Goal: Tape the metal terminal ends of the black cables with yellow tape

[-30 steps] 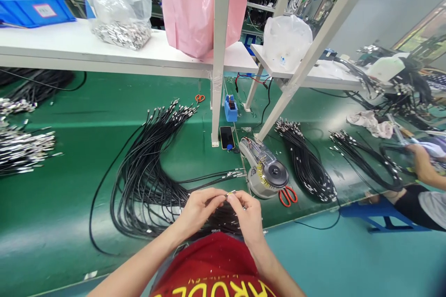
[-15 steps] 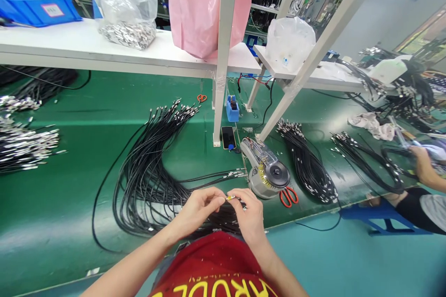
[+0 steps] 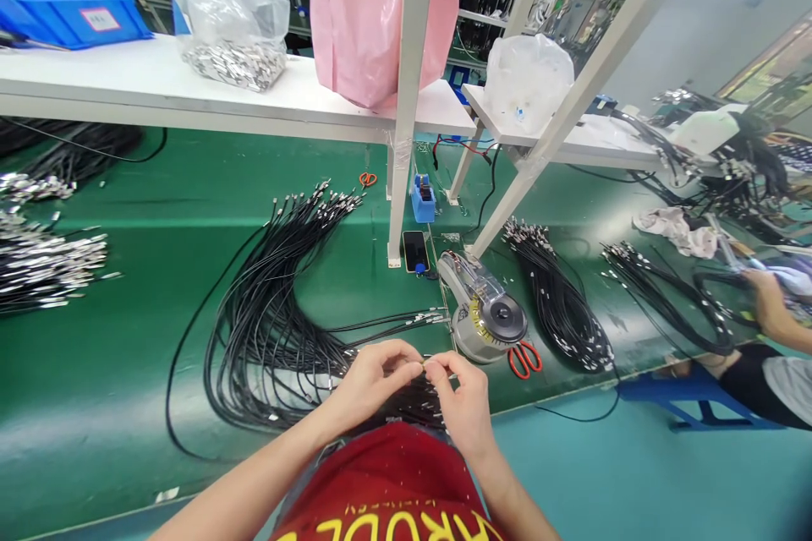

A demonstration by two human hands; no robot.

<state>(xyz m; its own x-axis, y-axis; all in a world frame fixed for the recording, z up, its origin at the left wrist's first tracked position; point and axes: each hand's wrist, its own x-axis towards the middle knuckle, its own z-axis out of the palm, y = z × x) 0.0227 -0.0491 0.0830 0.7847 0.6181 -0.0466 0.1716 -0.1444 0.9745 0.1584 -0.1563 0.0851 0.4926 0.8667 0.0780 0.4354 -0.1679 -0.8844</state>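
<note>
My left hand [image 3: 385, 372] and my right hand [image 3: 465, 396] meet fingertip to fingertip in front of my body. The left one pinches the end of a black cable, mostly covered by the fingers. Between the fingertips shows a sliver of yellow tape [image 3: 425, 364], which my right thumb and forefinger press on. Beneath and behind my hands runs a large bundle of black cables [image 3: 254, 330] with metal-tipped ends, curving away to the left. A grey round tape dispenser [image 3: 473, 330] stands just beyond my right hand.
Red-handled scissors [image 3: 525, 359] lie beside the dispenser, and a phone [image 3: 416, 252] lies behind it. Further right are more cable bundles [image 3: 564, 304] and a co-worker's arm [image 3: 770, 304]. Shelf posts [image 3: 406, 144] rise from the green table. A blue tape holder [image 3: 423, 199] stands near one.
My right fingers have closed in over the yellow tape, which showed more plainly before. The left fingertips have shifted slightly right, and both hands now touch.
</note>
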